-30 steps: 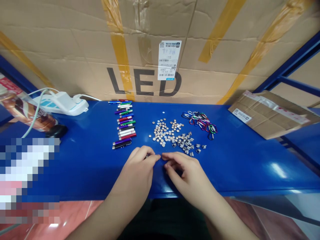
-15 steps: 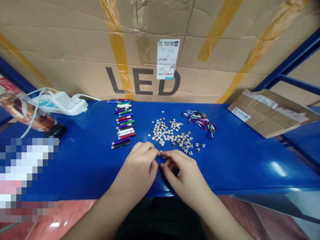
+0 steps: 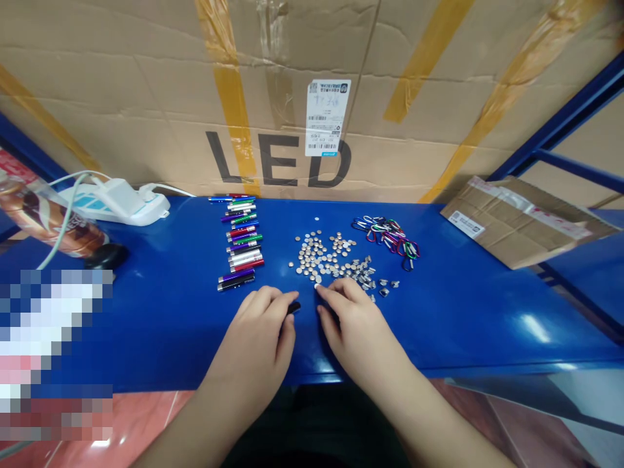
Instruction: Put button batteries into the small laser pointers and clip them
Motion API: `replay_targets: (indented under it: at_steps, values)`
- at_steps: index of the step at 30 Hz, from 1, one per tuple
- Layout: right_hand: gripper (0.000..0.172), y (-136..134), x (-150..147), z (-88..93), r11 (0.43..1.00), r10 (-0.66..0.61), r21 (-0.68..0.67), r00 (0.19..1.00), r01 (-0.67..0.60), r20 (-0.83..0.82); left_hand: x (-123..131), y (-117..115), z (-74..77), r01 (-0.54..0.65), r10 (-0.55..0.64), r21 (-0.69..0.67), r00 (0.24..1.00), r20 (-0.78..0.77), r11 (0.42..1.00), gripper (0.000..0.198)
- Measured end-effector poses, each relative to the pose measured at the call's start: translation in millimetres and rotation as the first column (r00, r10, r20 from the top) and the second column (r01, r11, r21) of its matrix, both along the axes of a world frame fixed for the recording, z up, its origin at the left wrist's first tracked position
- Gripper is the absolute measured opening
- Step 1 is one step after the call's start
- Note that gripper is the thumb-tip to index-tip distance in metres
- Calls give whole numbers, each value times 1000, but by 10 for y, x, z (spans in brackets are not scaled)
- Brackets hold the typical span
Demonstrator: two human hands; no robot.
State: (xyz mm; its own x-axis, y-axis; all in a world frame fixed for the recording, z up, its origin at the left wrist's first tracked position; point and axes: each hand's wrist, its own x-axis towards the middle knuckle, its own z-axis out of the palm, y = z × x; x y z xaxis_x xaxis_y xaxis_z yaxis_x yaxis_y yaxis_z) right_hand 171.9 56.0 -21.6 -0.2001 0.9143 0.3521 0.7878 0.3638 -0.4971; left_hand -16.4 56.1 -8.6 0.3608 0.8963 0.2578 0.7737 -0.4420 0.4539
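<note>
My left hand [image 3: 266, 331] is closed around a small black tube [image 3: 293, 307]. Only its rounded end shows between thumb and fingers; the rest is hidden. My right hand [image 3: 353, 318] is at the near side of the scattered button cells [image 3: 312, 255]. Its index fingertip touches one pale button cell [image 3: 316, 286], and the thumb is held apart from the index finger. Small bent metal clips [image 3: 361, 273] lie just beyond the right hand. A column of coloured metal penlights [image 3: 244, 249] lies beyond and left of my left hand, a black one nearest.
Coloured carabiners [image 3: 387, 234] lie in a heap at the back right. A small cardboard box [image 3: 517, 224] stands farther right. On the left are a white power strip [image 3: 117, 201] and a tipped bottle [image 3: 58, 214]. A large carton [image 3: 170, 97] walls off the back of the blue table [image 3: 463, 312].
My hands have drawn apart. The left moved slightly left and nearer me, exposing the black tube's end; the right index finger has shifted forward to the edge of the button cells.
</note>
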Motion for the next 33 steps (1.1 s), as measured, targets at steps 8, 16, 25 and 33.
replay_targets:
  at_steps: [8,16,25,33]
  values:
    - [32,42,-25,19,1000,0,16,997,-1,77,12,-18,-65,24,-21,-56,999,40,998,35]
    - [22,27,-21,59,996,88,17,992,-90,85,-96,-40,-36,61,-39,-115,982,184,991,28]
    - [17,-16,41,71,988,153,-19,988,-153,1,-88,-46,-33,85,-61,-83,963,262,993,23]
    - [13,-44,-19,112,986,122,156,878,-55,-462,-28,-14,-52,80,-74,-10,962,264,997,25]
